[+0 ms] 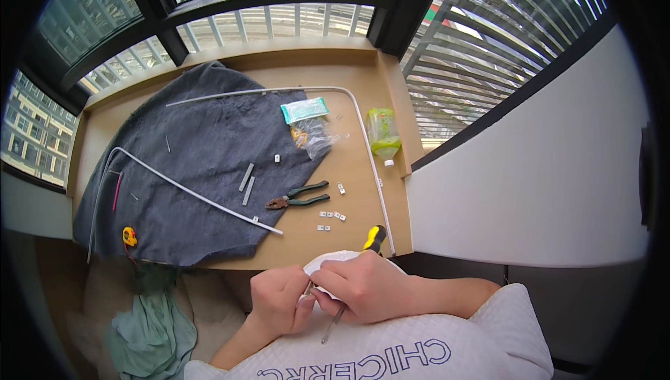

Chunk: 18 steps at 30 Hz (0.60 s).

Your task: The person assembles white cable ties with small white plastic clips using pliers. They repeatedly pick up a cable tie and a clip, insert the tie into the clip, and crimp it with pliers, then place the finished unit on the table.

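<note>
Both my hands are close together in front of my white shirt, fingers nearly meeting. My right hand point(366, 286) is closed round a screwdriver; its yellow and black handle point(375, 238) sticks out beyond the knuckles, and its metal shaft point(333, 325) comes out below, tip toward me. My left hand point(280, 300) is closed in a pinch on a small pale piece point(308, 288), mostly covered by fingers, its kind unclear. Past the hands, several small white clips point(325, 214) and pliers point(299, 196) with dark green handles lie on the wooden surface.
A grey cloth point(202, 129) covers much of the wooden ledge point(380, 191). Two bent white rails point(368, 144) point(188, 189) lie across it. Around them are metal strips point(249, 190), a yellow tape measure point(129, 236), a tissue pack point(304, 110) and a green-labelled bottle point(383, 132). Windows stand behind.
</note>
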### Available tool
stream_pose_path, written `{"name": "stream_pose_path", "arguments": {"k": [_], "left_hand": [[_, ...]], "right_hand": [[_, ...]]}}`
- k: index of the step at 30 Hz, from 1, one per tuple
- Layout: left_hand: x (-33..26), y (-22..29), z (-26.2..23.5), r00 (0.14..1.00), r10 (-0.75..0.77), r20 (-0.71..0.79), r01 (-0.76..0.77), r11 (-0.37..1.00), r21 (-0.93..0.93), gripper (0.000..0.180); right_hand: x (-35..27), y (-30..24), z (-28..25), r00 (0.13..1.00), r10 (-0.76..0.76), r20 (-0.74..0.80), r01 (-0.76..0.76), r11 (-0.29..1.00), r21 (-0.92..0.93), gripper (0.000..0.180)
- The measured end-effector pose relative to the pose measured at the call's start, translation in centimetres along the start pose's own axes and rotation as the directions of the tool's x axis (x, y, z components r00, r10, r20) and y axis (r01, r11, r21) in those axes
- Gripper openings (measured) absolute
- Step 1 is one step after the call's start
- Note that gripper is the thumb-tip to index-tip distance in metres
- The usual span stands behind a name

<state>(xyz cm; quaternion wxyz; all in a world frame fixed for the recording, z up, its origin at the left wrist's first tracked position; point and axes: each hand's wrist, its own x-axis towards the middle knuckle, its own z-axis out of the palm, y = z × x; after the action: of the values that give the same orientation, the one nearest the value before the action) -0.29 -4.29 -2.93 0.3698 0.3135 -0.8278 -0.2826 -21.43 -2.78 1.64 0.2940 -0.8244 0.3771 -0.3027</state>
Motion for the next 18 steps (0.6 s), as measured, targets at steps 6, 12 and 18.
{"name": "stream_pose_path", "arguments": {"k": [6,12,18], "left_hand": [[-2.3,0.2,2.1,0.997,-0.069,0.031,0.071,0.995,-0.069,0.028],[-2.2,-0.4,1.8,0.997,0.066,0.046,-0.061,0.994,-0.087,0.025],[-1.6,-2.4,1.7,0.988,0.104,0.114,-0.056,0.930,-0.364,0.032]], "right_hand": [[-2.2,-0.3,1.3,0.988,0.132,0.081,-0.138,0.988,0.070,0.017],[-2.2,0.1,0.2,0.962,0.190,0.196,-0.248,0.907,0.339,0.011],[-0.5,2.4,-1.9,0.924,0.107,0.367,-0.304,0.789,0.534,0.012]]}}
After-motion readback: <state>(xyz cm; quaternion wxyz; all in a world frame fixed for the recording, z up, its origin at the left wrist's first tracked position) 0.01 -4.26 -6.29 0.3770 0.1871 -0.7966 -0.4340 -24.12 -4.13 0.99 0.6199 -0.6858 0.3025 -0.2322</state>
